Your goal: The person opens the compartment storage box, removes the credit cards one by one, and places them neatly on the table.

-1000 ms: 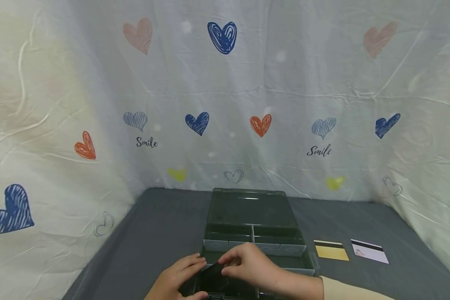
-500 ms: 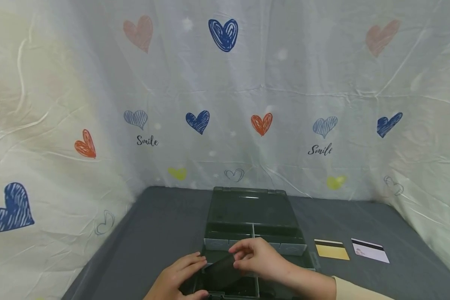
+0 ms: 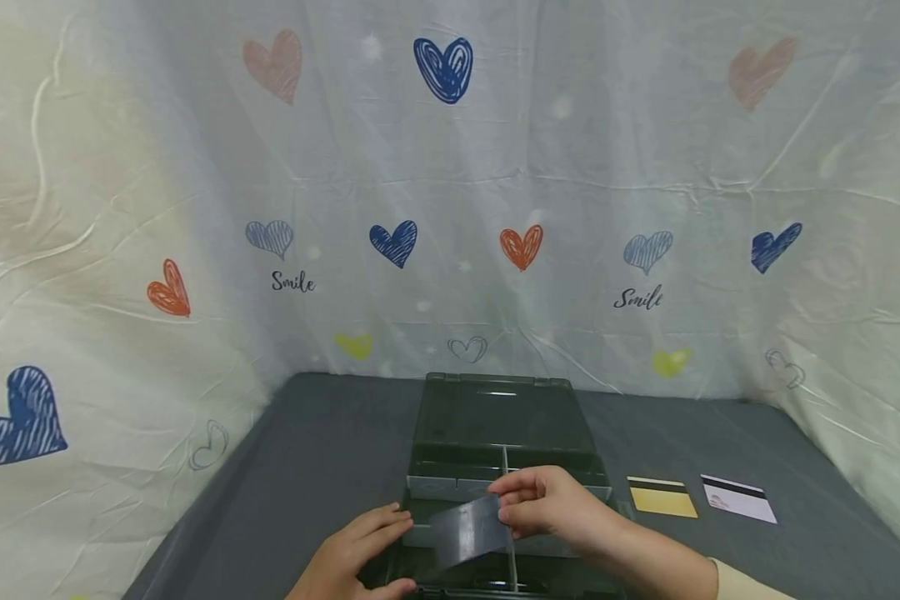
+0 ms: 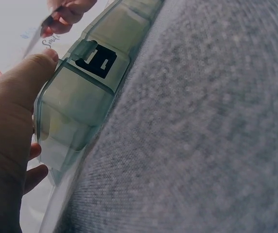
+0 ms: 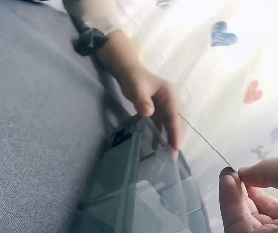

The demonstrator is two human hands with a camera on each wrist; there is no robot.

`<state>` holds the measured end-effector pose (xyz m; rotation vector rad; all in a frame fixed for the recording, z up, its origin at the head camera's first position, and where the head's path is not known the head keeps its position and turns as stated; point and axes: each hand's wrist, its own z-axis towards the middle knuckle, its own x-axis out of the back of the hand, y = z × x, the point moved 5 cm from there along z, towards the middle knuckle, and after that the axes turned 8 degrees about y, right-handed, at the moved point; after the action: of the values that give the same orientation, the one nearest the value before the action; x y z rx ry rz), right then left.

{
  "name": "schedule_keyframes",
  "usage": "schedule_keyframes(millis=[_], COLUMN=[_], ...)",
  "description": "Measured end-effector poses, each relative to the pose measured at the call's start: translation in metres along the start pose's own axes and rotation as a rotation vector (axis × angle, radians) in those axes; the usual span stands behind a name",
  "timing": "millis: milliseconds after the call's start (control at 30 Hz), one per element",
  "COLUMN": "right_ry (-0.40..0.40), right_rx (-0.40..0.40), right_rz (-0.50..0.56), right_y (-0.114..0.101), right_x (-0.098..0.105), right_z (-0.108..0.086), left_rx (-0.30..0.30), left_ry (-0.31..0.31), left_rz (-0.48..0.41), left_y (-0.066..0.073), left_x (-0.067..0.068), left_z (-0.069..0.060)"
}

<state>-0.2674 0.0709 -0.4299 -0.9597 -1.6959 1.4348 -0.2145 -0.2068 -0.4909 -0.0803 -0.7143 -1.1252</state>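
A thin dark grey card (image 3: 467, 532) with a glossy face is pinched at its right end by my right hand (image 3: 543, 504), tilted above the compartments of an open dark green translucent box (image 3: 506, 417). Edge-on in the right wrist view, the card (image 5: 204, 140) shows as a thin line between thumb and fingertips of my right hand (image 5: 263, 194). My left hand (image 3: 356, 554) rests on the box's near left corner, fingers extended along the left side. In the left wrist view, the thumb of my left hand (image 4: 12, 102) lies on the front rim, near a black latch (image 4: 99, 60).
To the right of the box, a yellow card (image 3: 663, 498) and a white card (image 3: 740, 500), each with a black stripe, lie on the grey cloth (image 3: 292, 467). A white divider (image 3: 512, 567) splits the box. Behind the table hangs a heart-print curtain (image 3: 450, 167).
My right hand has drawn the card up out of the box's near left compartment and moved up and rightward, turning its face into view. The left hand has stayed on the box.
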Motion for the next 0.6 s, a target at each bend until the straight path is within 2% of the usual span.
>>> schedule_keyframes(millis=[200, 467, 600], right_ry=[0.001, 0.015, 0.038], right_rx=[-0.015, 0.02, -0.007], right_rz=[0.039, 0.098, 0.107], right_y=[-0.002, -0.004, -0.006], right_x=[0.013, 0.024, 0.034], right_z=[-0.01, -0.024, -0.032], left_rx=[0.015, 0.019, 0.013], left_ry=[-0.006, 0.001, 0.007], left_rz=[-0.011, -0.017, -0.003], left_y=[0.0, 0.0, 0.0], left_x=[0.0, 0.0, 0.0], left_z=[0.0, -0.001, -0.001])
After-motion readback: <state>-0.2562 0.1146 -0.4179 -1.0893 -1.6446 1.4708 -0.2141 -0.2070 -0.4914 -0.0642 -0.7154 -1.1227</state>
